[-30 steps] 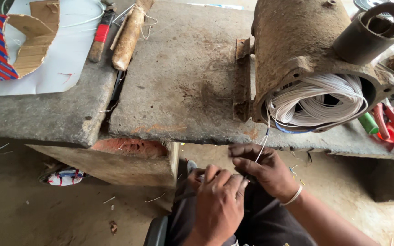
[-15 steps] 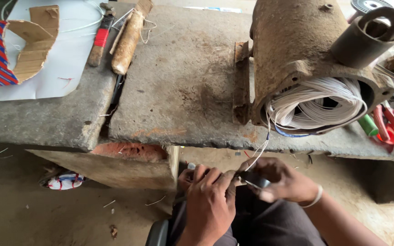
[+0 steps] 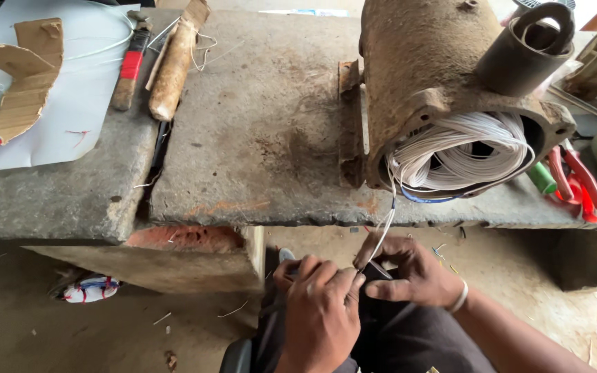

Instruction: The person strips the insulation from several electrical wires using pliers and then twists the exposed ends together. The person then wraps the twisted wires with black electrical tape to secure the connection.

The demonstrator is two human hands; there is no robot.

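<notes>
Both hands worked below the stone bench (image 3: 257, 138) edge. The right hand (image 3: 409, 273) pinched the white wire leads (image 3: 383, 231) hanging from the rusty motor housing (image 3: 423, 62); the left hand (image 3: 323, 311) was clenched around a small tool (image 3: 380, 269), touching them.

The motor housing (image 3: 430, 76) is rough, rust-brown cast metal, matt all over. Its winding wires (image 3: 461, 148) look smooth and white — plastic-coated, faintly glossy. The bench slab (image 3: 257, 138) is coarse grey stone or concrete. The pliers' handles (image 3: 578, 183) are shiny red plastic — the cardboard (image 3: 25, 76) is dull, torn brown paper.
</notes>
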